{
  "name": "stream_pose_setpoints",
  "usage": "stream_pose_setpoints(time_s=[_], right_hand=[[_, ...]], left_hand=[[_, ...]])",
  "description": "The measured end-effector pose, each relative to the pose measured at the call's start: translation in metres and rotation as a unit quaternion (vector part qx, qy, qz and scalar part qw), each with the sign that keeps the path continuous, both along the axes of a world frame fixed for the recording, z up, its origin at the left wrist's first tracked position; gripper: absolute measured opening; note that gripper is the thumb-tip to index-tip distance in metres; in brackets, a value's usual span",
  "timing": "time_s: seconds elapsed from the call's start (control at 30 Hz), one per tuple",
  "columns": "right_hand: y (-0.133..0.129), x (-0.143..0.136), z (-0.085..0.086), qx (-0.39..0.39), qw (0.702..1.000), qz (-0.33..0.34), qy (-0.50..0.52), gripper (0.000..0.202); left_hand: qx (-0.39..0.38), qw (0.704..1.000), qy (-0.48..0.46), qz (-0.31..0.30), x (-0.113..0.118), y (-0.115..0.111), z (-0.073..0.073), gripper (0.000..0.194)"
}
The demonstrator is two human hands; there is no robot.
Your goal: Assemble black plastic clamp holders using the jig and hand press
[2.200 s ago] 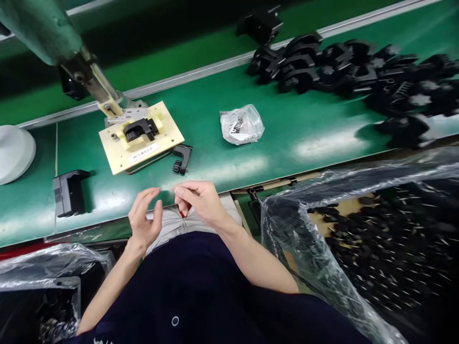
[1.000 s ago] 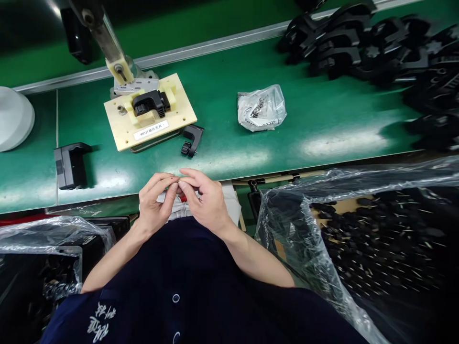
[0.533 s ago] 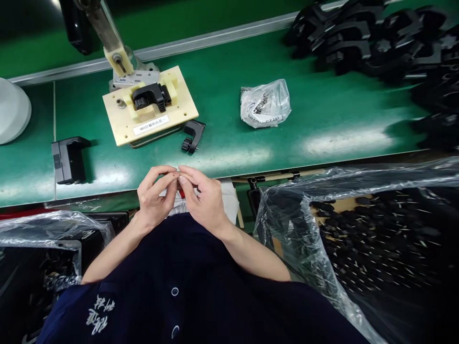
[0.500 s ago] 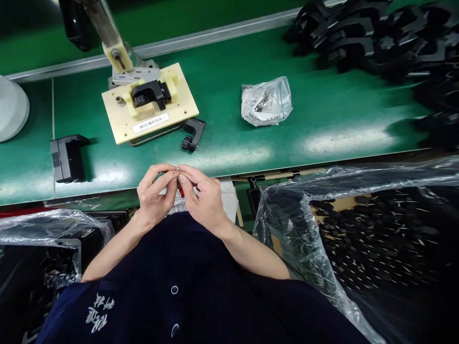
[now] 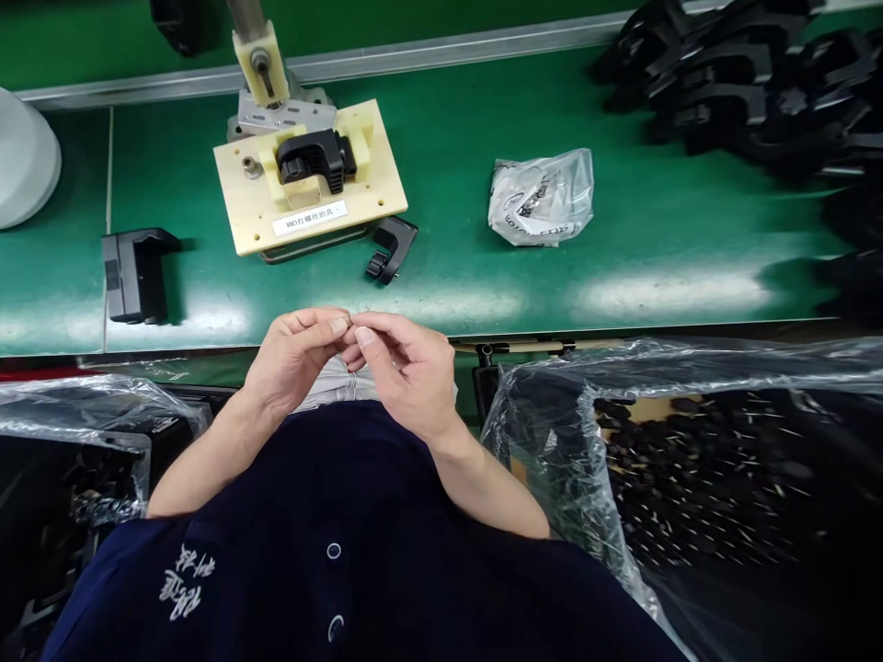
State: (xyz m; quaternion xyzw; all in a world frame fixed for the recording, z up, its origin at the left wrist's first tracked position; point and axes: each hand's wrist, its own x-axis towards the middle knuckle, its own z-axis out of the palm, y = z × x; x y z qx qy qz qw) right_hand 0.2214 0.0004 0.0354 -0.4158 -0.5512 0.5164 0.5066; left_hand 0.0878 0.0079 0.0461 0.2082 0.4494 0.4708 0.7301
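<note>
My left hand [image 5: 293, 354] and my right hand [image 5: 407, 368] meet at the fingertips, just off the front edge of the bench. Both are closed in a pinch; whatever lies between the fingers is too small or hidden to make out. Beyond them on the bench lies a small black clamp-shaped plastic part [image 5: 392, 248]. A similar black part [image 5: 321, 158] sits in the cream-coloured fixture board [image 5: 255, 207], which carries a white label. To the left stands a larger black bracket [image 5: 134, 276].
A clear printed plastic bag [image 5: 542, 198] lies on the green bench [image 5: 441, 221]. Black parts [image 5: 731, 83] are heaped at the back right. Below the bench edge, a plastic-lined bin [image 5: 717, 478] holds many small dark pieces, and another lined bin [image 5: 69, 460] is at left. A white round container [image 5: 24, 161] stands far left.
The view has shifted, so the bench things appear further right. My hands stay together; the left fingers have straightened somewhat and the fingertips have changed their pinch.
</note>
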Motion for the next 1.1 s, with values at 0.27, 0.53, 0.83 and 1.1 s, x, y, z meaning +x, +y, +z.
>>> stream_pose_setpoints(time_s=[0.27, 0.53, 0.83, 1.1], right_hand=[[0.004, 0.0, 0.005, 0.082, 0.988, -0.037, -0.125, 0.006], [0.003, -0.01, -0.002, 0.13, 0.969, -0.081, -0.195, 0.011], [-0.004, -0.02, 0.001, -0.066, 0.995, -0.066, 0.018, 0.012], [-0.003, -0.021, 0.003, -0.177, 0.963, 0.001, 0.201, 0.014]], left_hand=[[0.039, 0.996, 0.065, 0.054, 0.002, -0.008, -0.001, 0.007], [0.137, 0.977, 0.146, 0.077, 0.003, -0.012, -0.01, 0.004], [0.146, 0.976, 0.131, 0.092, 0.011, -0.02, -0.01, 0.012], [0.136, 0.981, 0.101, 0.097, 0.012, -0.02, -0.005, 0.013]])
